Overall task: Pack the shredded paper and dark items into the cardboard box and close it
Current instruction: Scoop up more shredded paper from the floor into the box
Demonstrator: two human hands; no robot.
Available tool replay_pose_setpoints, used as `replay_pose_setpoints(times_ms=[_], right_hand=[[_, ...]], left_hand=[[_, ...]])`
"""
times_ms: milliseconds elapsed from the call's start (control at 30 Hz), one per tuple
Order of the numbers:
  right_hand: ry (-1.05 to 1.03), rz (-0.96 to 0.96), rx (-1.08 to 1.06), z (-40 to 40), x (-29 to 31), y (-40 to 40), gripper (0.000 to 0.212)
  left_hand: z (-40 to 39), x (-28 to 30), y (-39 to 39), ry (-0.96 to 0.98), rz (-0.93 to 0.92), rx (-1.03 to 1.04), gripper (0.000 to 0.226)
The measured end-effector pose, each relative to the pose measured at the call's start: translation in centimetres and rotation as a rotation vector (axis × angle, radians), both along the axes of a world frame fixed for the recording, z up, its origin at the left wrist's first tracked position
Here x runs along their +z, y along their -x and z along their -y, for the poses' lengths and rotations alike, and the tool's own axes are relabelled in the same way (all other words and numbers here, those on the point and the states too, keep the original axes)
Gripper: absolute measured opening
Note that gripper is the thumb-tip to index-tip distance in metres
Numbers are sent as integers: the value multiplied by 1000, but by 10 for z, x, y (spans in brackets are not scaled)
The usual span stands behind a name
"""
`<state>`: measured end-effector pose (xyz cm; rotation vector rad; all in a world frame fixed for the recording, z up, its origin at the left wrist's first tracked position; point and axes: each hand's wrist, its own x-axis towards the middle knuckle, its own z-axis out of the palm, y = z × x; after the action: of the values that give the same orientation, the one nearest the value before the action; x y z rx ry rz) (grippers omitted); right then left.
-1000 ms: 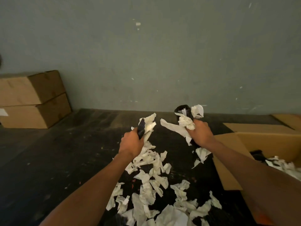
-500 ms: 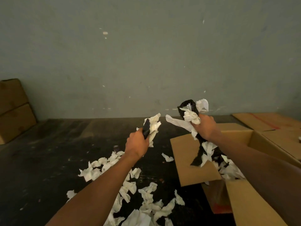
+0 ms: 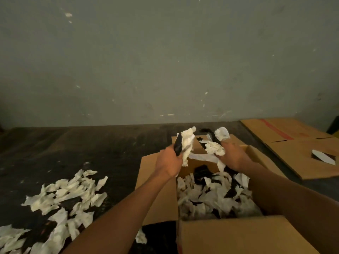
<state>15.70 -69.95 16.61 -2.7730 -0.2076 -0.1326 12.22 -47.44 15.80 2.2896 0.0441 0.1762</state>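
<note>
Both forearms reach forward over the open cardboard box [image 3: 238, 233]. The left hand [image 3: 169, 163] is fisted, knuckles up, clamped on a bunch of white shredded paper [image 3: 187, 143] together with a dark strip [image 3: 178, 146] that sticks up out of the fist. The right hand [image 3: 232, 155] is likewise curled, gripping a crumpled wad of white paper [image 3: 213, 148] with a black item [image 3: 209, 133] arching above it and paper tails hanging below. Both handfuls are held above the box's mouth, close together but not touching.

The paper is in torn, crinkled, off-white scraps. Inside the box lies a heap of such scraps [image 3: 211, 197] mixed with black pieces. The box's flaps are folded outward, the left flap [image 3: 156, 195] lying flat.

More loose scraps [image 3: 69, 195] are scattered on the dark floor [image 3: 91, 149] to the left of the box. A flattened cardboard sheet [image 3: 293, 143] lies to the right, by the grey wall [image 3: 165, 61].
</note>
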Motion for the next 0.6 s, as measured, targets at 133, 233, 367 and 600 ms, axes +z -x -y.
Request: replay_pose_setpoints(times_ms=[133,233,367,600], right_hand=[[59,-143,100,36,-32,-19,54],[214,-294,265,55,-46,-30,92],[73,-634,287,81,-35,-40,111],[107,-694,129,91,-70,-50,88]], left_hand=[[51,-22,-15,-18,-55,-81,37],[62,-44,-27,-114,-209,-190,64],[61,-60,-36,-313,-578,-464,125],[79,-92,-38,-378,-766,-555,126]])
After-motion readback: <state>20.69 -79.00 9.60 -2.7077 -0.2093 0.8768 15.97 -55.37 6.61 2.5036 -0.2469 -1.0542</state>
